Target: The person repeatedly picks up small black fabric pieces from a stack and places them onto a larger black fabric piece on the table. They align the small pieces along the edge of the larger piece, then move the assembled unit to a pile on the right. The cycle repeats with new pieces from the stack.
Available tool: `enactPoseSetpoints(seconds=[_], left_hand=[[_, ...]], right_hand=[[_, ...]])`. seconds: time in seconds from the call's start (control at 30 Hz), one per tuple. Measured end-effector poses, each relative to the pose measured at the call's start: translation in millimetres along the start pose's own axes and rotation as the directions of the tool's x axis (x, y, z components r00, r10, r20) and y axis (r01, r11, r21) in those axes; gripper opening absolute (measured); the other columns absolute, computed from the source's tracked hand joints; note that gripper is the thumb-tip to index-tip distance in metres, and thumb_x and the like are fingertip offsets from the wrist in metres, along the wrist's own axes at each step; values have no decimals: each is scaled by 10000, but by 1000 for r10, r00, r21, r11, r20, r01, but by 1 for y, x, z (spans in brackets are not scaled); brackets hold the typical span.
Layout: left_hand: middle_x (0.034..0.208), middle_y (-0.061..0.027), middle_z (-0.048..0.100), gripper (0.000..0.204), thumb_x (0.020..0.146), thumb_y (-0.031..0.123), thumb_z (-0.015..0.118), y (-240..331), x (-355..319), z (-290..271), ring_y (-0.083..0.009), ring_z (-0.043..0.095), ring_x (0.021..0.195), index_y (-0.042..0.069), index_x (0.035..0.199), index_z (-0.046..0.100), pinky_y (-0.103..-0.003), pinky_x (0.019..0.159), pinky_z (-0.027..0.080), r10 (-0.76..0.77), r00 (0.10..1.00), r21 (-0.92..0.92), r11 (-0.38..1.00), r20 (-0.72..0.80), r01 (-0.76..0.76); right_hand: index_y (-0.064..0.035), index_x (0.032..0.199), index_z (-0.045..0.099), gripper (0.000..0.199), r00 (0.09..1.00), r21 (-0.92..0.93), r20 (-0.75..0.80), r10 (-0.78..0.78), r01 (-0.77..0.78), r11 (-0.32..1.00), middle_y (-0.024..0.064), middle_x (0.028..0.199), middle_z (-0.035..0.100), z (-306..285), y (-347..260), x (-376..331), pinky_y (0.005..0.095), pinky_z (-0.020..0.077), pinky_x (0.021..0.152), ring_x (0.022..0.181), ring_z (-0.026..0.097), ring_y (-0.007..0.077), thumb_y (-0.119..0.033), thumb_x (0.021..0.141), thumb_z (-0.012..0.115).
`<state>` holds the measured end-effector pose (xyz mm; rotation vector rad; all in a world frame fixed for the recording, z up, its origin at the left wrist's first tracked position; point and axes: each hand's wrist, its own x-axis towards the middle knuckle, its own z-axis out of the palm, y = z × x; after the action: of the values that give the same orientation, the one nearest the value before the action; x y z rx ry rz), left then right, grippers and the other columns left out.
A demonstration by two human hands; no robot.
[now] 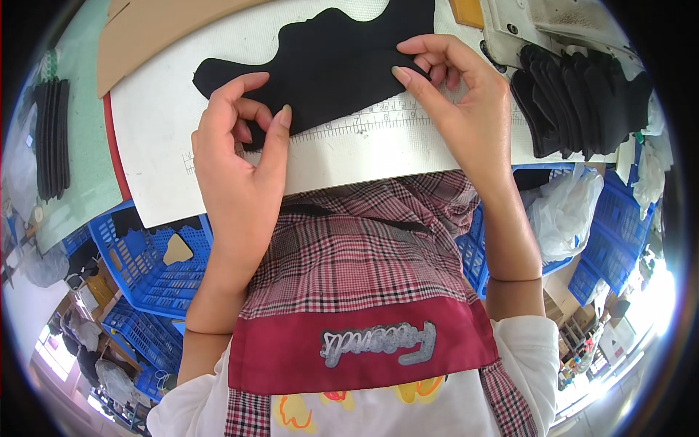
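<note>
A black fabric piece with a wavy far edge lies across the white work surface in front of me. My left hand has its fingers curled and its thumb on the fabric at the near left edge. At the right end, my right hand holds the same edge, with thumb and index fingertip on top and apart, the other fingers curled at the fabric's edge. The fabric's near edge runs along the ruler markings printed on the surface.
A stack of black fabric pieces lies at the right, beside a pale machine part. Brown card covers the far left. More dark pieces lie on the green surface. Blue crates and a plastic bag are below.
</note>
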<state>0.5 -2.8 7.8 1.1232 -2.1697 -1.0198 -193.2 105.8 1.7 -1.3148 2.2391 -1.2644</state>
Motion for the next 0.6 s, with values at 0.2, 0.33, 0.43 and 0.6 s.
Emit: enactPoseSetpoints(seconds=[0.2,0.33,0.43,0.6], left_hand=[[718,10,541,310,813,37,700,-1,1,-1,-116,400,681,62,1113,628,-271,655,361,25,1000,-15,1000,-4,-25],[714,5,540,313,808,28,698,-3,2,-1,-112,400,670,59,1111,628,-264,631,357,51,999,-19,999,-5,-51],[718,4,543,313,806,29,700,-3,2,0,-112,403,671,57,1109,628,-265,632,357,45,999,-21,999,-4,-45],[723,6,545,311,806,36,705,-2,1,0,-118,406,678,60,1107,629,-271,651,361,46,999,27,999,-13,-45]], right_hand=[[-51,986,706,240,998,-20,-18,-58,58,998,2,753,594,2,1,0,248,445,653,682,512,111,-68,752,757],[-66,1014,716,256,1000,-28,-6,-24,24,999,-31,787,598,2,0,-2,227,412,693,723,488,78,-87,762,762],[-66,1012,715,257,1000,-31,-9,-27,26,999,-29,786,599,3,0,-2,230,417,698,724,491,81,-87,760,763],[-56,956,697,231,995,-23,-53,-83,82,996,22,726,593,6,4,-1,278,464,624,659,536,145,-59,733,758]])
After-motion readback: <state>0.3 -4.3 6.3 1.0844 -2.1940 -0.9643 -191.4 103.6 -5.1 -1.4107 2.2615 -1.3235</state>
